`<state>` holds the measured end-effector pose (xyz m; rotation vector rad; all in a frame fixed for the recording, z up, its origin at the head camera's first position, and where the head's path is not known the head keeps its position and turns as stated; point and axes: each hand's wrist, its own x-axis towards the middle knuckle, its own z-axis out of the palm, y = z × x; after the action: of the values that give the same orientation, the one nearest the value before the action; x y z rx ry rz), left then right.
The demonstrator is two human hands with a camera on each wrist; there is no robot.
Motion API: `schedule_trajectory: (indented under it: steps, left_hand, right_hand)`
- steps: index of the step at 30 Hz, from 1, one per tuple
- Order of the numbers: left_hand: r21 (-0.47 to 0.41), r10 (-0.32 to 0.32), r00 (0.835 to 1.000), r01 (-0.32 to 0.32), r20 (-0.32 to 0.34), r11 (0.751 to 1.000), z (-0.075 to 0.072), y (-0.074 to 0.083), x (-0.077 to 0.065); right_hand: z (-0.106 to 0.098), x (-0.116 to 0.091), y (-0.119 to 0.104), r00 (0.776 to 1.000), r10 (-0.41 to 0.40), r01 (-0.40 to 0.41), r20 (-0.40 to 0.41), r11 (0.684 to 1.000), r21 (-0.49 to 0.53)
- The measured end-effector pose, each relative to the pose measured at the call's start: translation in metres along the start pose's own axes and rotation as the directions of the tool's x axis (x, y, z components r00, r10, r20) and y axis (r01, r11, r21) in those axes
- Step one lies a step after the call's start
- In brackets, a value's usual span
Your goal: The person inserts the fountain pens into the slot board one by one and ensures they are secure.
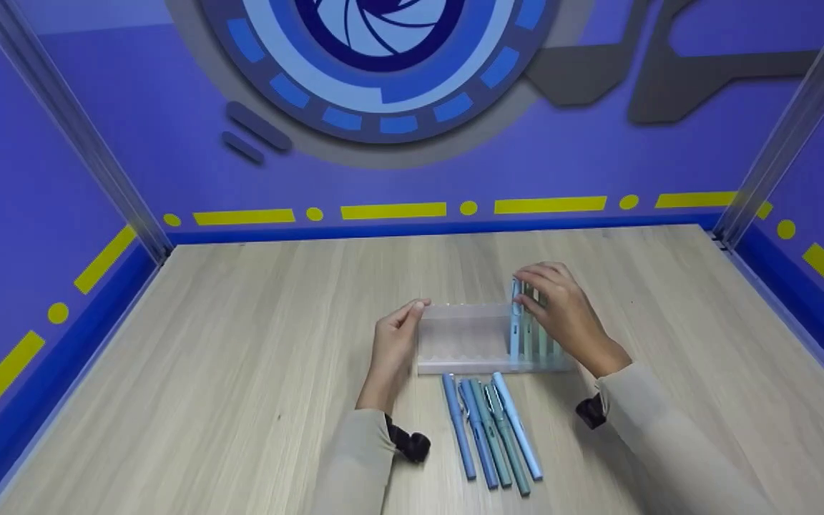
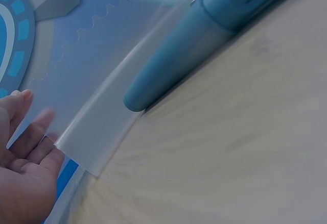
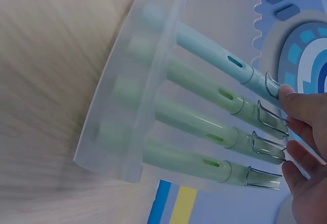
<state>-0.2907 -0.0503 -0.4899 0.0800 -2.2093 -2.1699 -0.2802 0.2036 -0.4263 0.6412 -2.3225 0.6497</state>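
A translucent pen holder [image 1: 463, 336] with a scalloped top edge stands upright on the table. My left hand [image 1: 396, 340] pinches its upper left corner between thumb and fingers. With thumb and fingertips, my right hand [image 1: 566, 315] holds the upper end of a light blue fountain pen [image 3: 214, 53], whose lower end is behind the holder's front lip. Beside that pen, three pale green pens [image 3: 199, 119] stand in the slots at the holder's right end. In the left wrist view the left hand [image 2: 25, 168] shows at the holder's side edge.
Several blue and green pens [image 1: 480, 433] lie side by side on the wooden table [image 1: 240, 372], in front of the holder and between the forearms. One blue pen [image 2: 173, 55] looms close in the left wrist view. Blue printed walls [image 1: 398, 179] enclose the table's back and sides.
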Motion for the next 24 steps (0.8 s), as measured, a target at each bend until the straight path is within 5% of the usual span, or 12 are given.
schedule_trajectory:
  steps: [24]
  left_hand:
    - [-0.011, -0.008, 1.0, 0.008, 0.001, 1.0, -0.0001, -0.0023, 0.0016]
  right_hand:
    - [0.0003, 0.0045, -0.0028, 0.992, 0.087, -0.086, 0.094, 0.996, -0.014]
